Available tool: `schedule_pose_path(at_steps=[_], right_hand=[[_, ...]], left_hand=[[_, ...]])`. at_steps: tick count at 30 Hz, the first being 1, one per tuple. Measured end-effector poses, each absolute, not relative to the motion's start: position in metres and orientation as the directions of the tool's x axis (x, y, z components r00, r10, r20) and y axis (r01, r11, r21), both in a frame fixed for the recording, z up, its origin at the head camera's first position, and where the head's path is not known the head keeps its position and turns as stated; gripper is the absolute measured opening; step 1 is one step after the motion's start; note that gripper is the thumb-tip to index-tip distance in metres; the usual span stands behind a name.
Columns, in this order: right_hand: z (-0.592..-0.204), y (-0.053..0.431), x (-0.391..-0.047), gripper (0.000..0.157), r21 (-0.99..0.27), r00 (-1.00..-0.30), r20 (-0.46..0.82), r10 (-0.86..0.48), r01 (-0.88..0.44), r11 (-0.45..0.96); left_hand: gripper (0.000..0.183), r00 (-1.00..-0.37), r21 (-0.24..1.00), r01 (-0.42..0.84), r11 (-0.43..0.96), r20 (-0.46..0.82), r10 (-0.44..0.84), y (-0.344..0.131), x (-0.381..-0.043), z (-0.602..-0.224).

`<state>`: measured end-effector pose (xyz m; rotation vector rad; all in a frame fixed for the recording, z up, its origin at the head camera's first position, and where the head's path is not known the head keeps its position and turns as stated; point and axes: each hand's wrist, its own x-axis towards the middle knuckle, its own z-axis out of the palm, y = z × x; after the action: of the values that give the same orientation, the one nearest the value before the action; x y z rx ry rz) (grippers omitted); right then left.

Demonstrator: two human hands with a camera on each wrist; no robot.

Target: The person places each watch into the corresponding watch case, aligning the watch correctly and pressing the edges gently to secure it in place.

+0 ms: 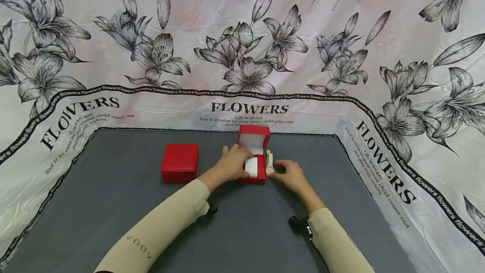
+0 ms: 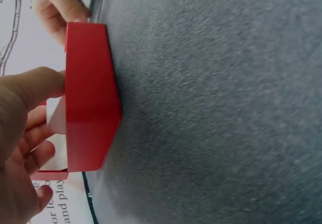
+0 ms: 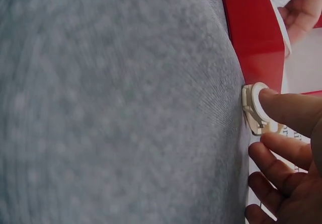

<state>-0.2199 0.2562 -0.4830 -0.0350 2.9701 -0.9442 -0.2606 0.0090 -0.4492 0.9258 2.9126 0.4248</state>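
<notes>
An open red watch box point(image 1: 261, 171) stands on the grey cloth with its lid raised at the back. A white cushion point(image 1: 251, 167) sits in its base. My left hand point(image 1: 232, 162) reaches in from the left, thumb and fingers gripping the cushion; the box wall partly hides this in the left wrist view. To the right of the box is a wristwatch point(image 1: 270, 164) with a pale strap and a round white face. My right hand point(image 1: 291, 176) holds it, the thumb point(image 3: 289, 108) on the face and the index finger by the strap.
A second red box point(image 1: 179, 162), lid down, stands to the left of the open one. Grey cloth point(image 1: 242, 231) covers the table, with a flower-printed white border point(image 1: 250, 111) behind. Dark wrist-worn devices point(image 1: 298, 223) show near both cuffs.
</notes>
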Motion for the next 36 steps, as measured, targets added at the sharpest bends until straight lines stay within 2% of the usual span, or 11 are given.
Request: schedule_pose_path(at_steps=[11, 19, 24, 36], right_hand=[[-0.492, 0.247, -0.222, 0.040, -0.436, -0.996, 0.082, -0.034, -0.067, 0.898], [-0.492, 0.239, -0.222, 0.040, -0.422, -0.996, 0.085, -0.008, -0.043, 0.906], [-0.491, 0.236, -0.220, 0.037, -0.443, -0.997, 0.077, 0.024, -0.013, 0.896], [-0.486, 0.239, -0.216, 0.026, -0.612, -0.995, 0.084, 0.050, -0.012, 0.790]], left_hand=[[0.069, -0.834, 0.260, 0.537, 0.803, 0.019, 0.551, 0.018, -0.255, -0.456], [0.069, -0.833, 0.237, 0.547, 0.803, 0.055, 0.551, 0.016, -0.254, -0.460], [0.065, -0.821, 0.263, 0.565, 0.782, 0.083, 0.565, 0.014, -0.251, -0.460], [0.065, -0.840, 0.284, 0.537, 0.794, 0.096, 0.534, 0.013, -0.250, -0.456]])
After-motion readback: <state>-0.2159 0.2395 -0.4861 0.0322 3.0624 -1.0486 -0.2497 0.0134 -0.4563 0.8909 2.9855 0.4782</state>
